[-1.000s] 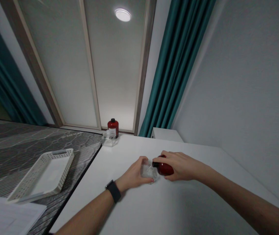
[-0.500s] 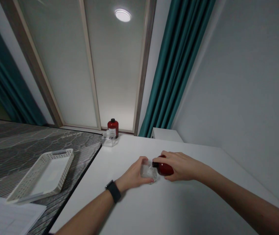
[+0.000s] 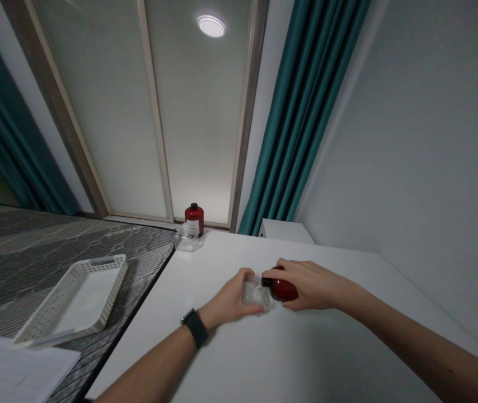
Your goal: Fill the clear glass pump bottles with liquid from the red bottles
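My left hand [image 3: 238, 296], with a dark watch on its wrist, grips a small clear plastic box [image 3: 254, 293] between thumb and fingers, low at the white table. Wrapped round a dark red bottle [image 3: 284, 290] is my right hand [image 3: 308, 285]. The bottle is tipped sideways, its black top pointing left over the right part of the clear box. Whether any liquid comes out cannot be made out. Part of the bottle is hidden by my right fingers.
At the table's far left corner stand another red bottle [image 3: 194, 216] and a clear box [image 3: 186, 240]. A white perforated basket [image 3: 115, 291] and paper sheets [image 3: 20, 369] lie on the grey patterned surface [image 3: 146, 246] at left. Behind are a white cabinet [image 3: 287, 230] and teal curtains [image 3: 301, 123].
Almost nothing differs. Both hands, the tilted bottle and the clear box keep their positions; the whole view has shifted very slightly.
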`<state>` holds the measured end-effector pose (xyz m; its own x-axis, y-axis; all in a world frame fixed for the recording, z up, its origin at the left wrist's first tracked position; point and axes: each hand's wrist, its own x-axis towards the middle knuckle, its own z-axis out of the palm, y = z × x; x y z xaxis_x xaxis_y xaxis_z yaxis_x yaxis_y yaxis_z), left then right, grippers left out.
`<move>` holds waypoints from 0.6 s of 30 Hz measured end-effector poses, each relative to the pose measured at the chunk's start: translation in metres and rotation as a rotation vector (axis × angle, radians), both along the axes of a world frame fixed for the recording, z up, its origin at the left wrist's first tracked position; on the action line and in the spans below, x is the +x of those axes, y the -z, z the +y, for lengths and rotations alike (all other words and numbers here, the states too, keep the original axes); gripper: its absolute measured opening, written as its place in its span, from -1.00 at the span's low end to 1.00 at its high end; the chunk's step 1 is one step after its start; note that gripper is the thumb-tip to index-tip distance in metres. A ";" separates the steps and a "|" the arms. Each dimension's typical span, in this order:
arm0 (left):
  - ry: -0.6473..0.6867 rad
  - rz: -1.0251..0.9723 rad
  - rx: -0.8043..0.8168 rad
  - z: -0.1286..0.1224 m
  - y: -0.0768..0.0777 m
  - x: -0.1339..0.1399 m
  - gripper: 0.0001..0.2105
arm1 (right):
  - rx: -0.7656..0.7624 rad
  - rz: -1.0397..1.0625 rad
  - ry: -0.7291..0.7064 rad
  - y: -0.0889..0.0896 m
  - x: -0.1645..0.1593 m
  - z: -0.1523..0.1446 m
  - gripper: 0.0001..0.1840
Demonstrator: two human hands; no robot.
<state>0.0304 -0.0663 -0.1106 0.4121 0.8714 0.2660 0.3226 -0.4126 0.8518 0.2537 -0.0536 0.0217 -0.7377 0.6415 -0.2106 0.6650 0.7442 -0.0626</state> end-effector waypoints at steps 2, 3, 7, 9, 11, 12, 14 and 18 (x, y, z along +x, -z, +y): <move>-0.005 -0.001 0.000 0.000 0.000 0.000 -0.39 | 0.003 0.000 -0.002 0.000 0.000 0.000 -0.34; -0.006 0.000 -0.001 0.000 0.000 0.000 -0.39 | 0.004 -0.001 -0.002 0.000 0.000 0.000 -0.33; -0.013 0.007 -0.008 0.000 0.000 0.000 -0.37 | 0.002 -0.006 -0.001 0.000 0.000 0.000 -0.34; -0.014 0.010 -0.012 0.000 -0.001 0.001 -0.38 | 0.001 -0.009 0.000 -0.001 0.000 0.000 -0.34; -0.018 0.011 -0.015 -0.001 -0.001 0.001 -0.38 | 0.003 -0.013 -0.001 -0.001 0.000 0.000 -0.35; -0.020 0.010 -0.015 -0.001 -0.001 0.001 -0.39 | 0.006 -0.015 -0.001 -0.001 0.000 0.000 -0.35; -0.020 0.005 -0.012 0.000 0.000 0.001 -0.39 | 0.010 -0.015 0.000 -0.001 0.000 0.000 -0.35; -0.012 -0.001 -0.013 0.000 -0.001 0.001 -0.38 | 0.008 -0.012 0.000 0.001 0.001 0.001 -0.33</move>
<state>0.0317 -0.0663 -0.1099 0.4014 0.8797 0.2549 0.3265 -0.3975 0.8576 0.2544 -0.0525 0.0208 -0.7354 0.6429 -0.2141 0.6654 0.7449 -0.0489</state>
